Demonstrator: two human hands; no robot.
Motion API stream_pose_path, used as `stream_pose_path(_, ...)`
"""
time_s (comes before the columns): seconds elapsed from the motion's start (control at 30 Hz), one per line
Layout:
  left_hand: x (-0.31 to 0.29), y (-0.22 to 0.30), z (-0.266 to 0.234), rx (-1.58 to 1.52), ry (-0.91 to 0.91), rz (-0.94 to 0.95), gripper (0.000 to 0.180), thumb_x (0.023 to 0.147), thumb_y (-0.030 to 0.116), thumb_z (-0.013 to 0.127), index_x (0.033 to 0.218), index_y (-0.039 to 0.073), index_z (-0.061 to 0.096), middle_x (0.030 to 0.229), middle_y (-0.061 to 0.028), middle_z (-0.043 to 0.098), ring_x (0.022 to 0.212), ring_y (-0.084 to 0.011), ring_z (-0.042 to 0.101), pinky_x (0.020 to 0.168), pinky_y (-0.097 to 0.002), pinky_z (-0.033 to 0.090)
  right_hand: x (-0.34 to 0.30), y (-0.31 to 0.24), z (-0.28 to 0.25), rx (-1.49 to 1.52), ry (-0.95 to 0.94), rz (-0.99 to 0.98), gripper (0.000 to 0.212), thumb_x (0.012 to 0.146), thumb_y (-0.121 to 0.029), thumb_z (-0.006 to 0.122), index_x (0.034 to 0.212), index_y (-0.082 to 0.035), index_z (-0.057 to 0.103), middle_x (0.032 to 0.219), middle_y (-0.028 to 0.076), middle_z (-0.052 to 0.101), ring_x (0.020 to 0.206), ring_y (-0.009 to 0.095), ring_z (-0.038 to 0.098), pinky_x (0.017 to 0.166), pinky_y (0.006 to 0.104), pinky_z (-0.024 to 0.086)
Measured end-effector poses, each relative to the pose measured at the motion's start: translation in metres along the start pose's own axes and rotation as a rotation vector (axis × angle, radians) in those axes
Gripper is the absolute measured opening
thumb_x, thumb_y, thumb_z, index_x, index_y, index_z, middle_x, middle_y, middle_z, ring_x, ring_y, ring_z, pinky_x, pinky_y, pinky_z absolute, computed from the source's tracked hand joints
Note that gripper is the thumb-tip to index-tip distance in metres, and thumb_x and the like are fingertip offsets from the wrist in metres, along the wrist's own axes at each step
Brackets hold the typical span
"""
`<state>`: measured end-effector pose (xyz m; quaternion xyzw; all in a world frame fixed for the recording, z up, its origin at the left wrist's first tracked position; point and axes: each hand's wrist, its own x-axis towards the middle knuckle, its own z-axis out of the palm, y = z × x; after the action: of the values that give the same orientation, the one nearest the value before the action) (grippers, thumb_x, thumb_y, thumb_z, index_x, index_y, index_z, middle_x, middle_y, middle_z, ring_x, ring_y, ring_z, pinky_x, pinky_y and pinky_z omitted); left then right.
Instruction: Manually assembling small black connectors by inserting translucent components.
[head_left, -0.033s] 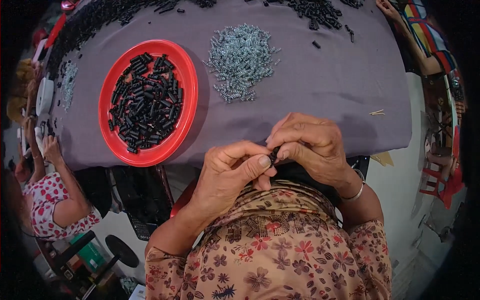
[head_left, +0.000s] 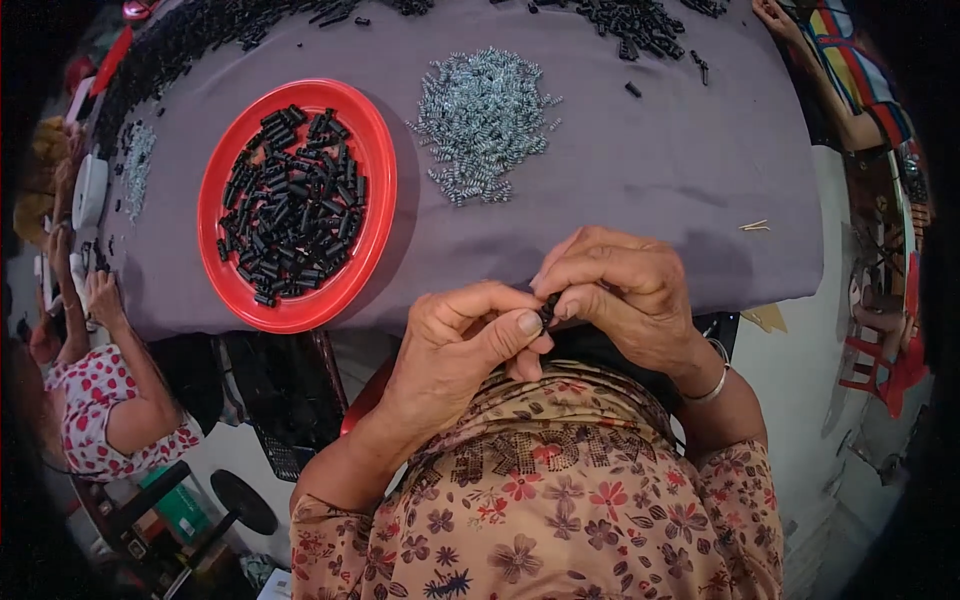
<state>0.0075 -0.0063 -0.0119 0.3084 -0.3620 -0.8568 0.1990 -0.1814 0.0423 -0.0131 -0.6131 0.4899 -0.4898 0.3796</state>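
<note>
Both my hands meet just past the near edge of the cloth-covered table, pinching one small black plastic part (head_left: 547, 311). My left hand (head_left: 468, 335) grips it between thumb and forefinger, the other fingers curled beneath. From the other side, the thumb and fingertips of my right hand (head_left: 620, 290) close on the same part. Most of it is hidden by the fingers. To the left, a red plastic tray (head_left: 383, 225) holds a heap of black tubular plastic parts (head_left: 290, 205). Beyond my hands lies a pile of small metal coil springs (head_left: 485, 125).
More black parts (head_left: 630, 25) are heaped along the far side of the grey tablecloth (head_left: 640, 150). Two thin brass-coloured pins (head_left: 754, 225) lie at the right. A co-worker's hand (head_left: 102, 297) works at the left edge; another person's arm (head_left: 855, 125) rests at the far right.
</note>
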Motion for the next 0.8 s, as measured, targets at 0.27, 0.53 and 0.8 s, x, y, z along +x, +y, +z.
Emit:
stream_pose_path(0.27, -0.001, 0.007, 0.001, 0.060, -0.008, -0.080, 0.012, 0.089, 0.008, 0.059, 0.096, -0.002, 0.063, 0.081, -0.0071, 0.064, 0.064, -0.0097, 0.061, 0.060, -0.0202, 0.050, 0.000, -0.005, 0.001, -0.036, -0.029, -0.015, 0.010, 0.075, -0.003, 0.065, 0.085, 0.000, 0.065, 0.077, 0.009, 0.064, 0.073, 0.019, 0.061, 0.064, 0.0292, 0.048)
stream_pose_path(0.53, 0.003, -0.001, -0.008, -0.366, -0.121, -0.212, 0.013, 0.088, 0.009, 0.061, 0.097, 0.000, 0.061, 0.081, -0.0092, 0.065, 0.064, -0.0116, 0.061, 0.059, -0.0223, 0.052, 0.000, -0.004, -0.006, -0.028, -0.070, -0.047, 0.010, 0.076, -0.005, 0.066, 0.086, -0.001, 0.065, 0.078, 0.010, 0.062, 0.074, 0.020, 0.062, 0.064, 0.0299, 0.048)
stream_pose_path(0.8, 0.001, 0.004, 0.000, -0.010, -0.024, -0.029, 0.011, 0.088, 0.008, 0.061, 0.092, -0.001, 0.063, 0.079, -0.0073, 0.063, 0.063, -0.0107, 0.061, 0.058, -0.0214, 0.051, -0.002, -0.005, 0.004, 0.027, 0.028, 0.048, 0.009, 0.078, -0.005, 0.065, 0.086, -0.001, 0.065, 0.079, 0.011, 0.063, 0.071, 0.020, 0.061, 0.061, 0.0291, 0.048)
